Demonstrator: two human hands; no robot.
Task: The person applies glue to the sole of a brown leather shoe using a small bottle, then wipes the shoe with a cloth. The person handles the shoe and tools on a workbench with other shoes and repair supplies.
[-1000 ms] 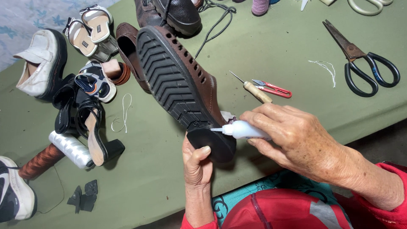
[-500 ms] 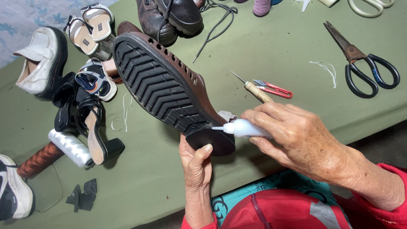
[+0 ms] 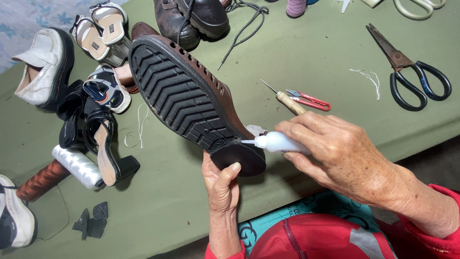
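My left hand [image 3: 221,184] pinches the heel of the brown shoe [image 3: 189,100] at centre frame, sole up and tilted — so the seam faces me. My right hand [image 3: 335,153] is closed around a white glue tube [image 3: 278,142], nozzle touching the heel edge above the green desk [image 3: 311,57].

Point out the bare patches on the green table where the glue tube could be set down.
Free green table: the stretch between the black bootlace and the black-handled scissors, above the wooden-handled awl. Also the near edge between the small black rubber scraps and the left hand. Crowded: the far left, where the pile of sandals and shoes sits.
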